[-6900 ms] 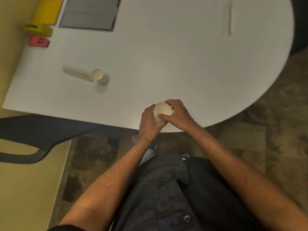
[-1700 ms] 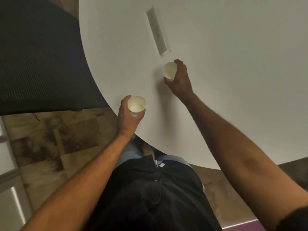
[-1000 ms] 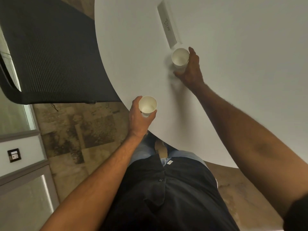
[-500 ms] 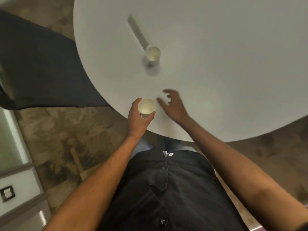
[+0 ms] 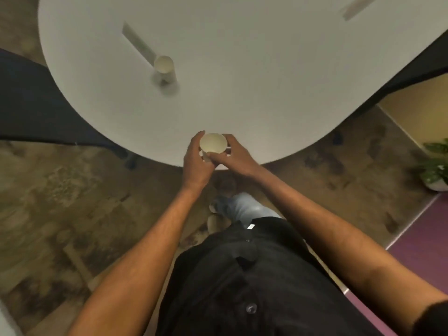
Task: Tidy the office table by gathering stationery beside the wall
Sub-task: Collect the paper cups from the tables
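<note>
Right hand (image 5: 234, 157): returned from table (image 5: 242, 69) centre, now joins left hand (image 5: 195, 163); both grips grasping one paper cup (image 5: 213, 144) at near edge. Second cup (image 5: 164, 69): upright, mid-table, touching grey strip (image 5: 138, 43).

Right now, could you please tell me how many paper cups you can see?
2. One paper cup is held in both hands at the near edge of the table. The other cup stands alone farther in, at the end of a grey strip. Nested cups would not show.
</note>
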`<act>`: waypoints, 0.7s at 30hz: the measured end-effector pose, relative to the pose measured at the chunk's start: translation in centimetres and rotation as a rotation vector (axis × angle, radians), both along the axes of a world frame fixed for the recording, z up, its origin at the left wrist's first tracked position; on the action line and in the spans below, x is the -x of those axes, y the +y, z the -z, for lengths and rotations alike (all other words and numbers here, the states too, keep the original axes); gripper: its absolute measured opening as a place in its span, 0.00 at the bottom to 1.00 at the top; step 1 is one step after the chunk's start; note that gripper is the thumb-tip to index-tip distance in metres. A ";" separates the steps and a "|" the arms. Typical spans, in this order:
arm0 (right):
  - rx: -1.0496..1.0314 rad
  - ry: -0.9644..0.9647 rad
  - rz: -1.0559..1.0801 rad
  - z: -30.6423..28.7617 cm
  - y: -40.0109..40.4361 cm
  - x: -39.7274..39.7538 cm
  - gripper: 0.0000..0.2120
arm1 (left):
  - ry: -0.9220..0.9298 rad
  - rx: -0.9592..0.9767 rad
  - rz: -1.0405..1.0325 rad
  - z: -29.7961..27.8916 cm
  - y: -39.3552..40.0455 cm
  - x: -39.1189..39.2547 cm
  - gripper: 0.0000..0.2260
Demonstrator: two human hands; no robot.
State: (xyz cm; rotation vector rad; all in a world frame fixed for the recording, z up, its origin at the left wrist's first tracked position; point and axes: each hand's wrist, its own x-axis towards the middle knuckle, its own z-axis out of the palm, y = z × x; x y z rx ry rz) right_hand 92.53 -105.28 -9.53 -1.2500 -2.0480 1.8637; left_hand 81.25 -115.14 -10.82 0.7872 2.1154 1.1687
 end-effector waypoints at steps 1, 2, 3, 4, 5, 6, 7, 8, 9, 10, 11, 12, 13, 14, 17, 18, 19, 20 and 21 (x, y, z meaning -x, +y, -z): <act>-0.011 -0.004 0.008 -0.2 -0.1 -1.3 0.32 | -0.013 0.007 0.009 -0.2 -0.1 -1.3 0.33; -0.037 -0.001 0.017 -0.5 0.1 -2.6 0.32 | -0.021 0.010 0.028 -0.5 0.1 -2.6 0.33; -0.055 0.002 0.028 -0.8 0.5 -3.8 0.33 | -0.034 0.001 0.051 -0.9 0.5 -3.7 0.33; -0.054 0.005 0.048 -1.1 1.1 -5.2 0.34 | -0.046 -0.013 0.078 -1.1 1.1 -4.7 0.34; -0.051 0.010 0.076 -1.4 1.7 -6.5 0.35 | -0.056 -0.029 0.104 -1.1 1.8 -5.7 0.34; -0.061 0.017 0.105 -1.6 2.5 -7.7 0.36 | -0.060 -0.039 0.131 -1.2 2.7 -6.7 0.34; -0.085 0.023 0.130 -2.0 3.3 -8.9 0.37 | -0.057 -0.049 0.154 -1.4 3.7 -7.7 0.34; -0.110 0.029 0.151 -2.3 4.3 -10.0 0.37 | -0.058 -0.061 0.174 -1.6 5.0 -8.8 0.33; -0.132 0.030 0.172 -2.5 5.4 -11.1 0.37 | -0.062 -0.073 0.191 -1.5 6.5 -9.9 0.33; -0.154 0.029 0.198 -2.6 6.6 -12.4 0.37 | -0.066 -0.077 0.208 -1.5 8.2 -11.3 0.33; -0.171 0.028 0.235 -2.6 7.9 -13.8 0.36 | -0.068 -0.076 0.225 -1.4 10.0 -12.7 0.34; -0.182 0.028 0.278 -2.4 9.4 -15.4 0.36 | -0.067 -0.075 0.244 -1.4 12.0 -14.3 0.34; -0.191 0.029 0.318 -2.2 11.0 -17.1 0.35 | -0.066 -0.081 0.263 -1.2 14.2 -15.9 0.34; -0.197 0.025 0.348 -1.9 12.8 -18.8 0.35 | -0.069 -0.087 0.282 -0.9 16.4 -17.6 0.34; -0.230 -0.017 0.400 -1.3 18.4 -24.6 0.36 | -0.076 -0.080 0.315 -0.2 22.5 -23.5 0.33; -0.240 -0.034 0.408 -1.1 20.1 -26.5 0.36 | -0.087 -0.080 0.323 0.0 24.2 -25.4 0.33; -0.249 -0.046 0.407 -1.1 21.7 -28.3 0.36 | -0.093 -0.086 0.328 0.0 25.7 -27.2 0.33; -0.253 -0.054 0.396 -1.3 23.3 -29.9 0.36 | -0.094 -0.095 0.333 -0.1 27.0 -28.8 0.32; -0.252 -0.060 0.379 -1.5 24.7 -31.4 0.36 | -0.098 -0.101 0.336 -0.4 28.2 -30.2 0.32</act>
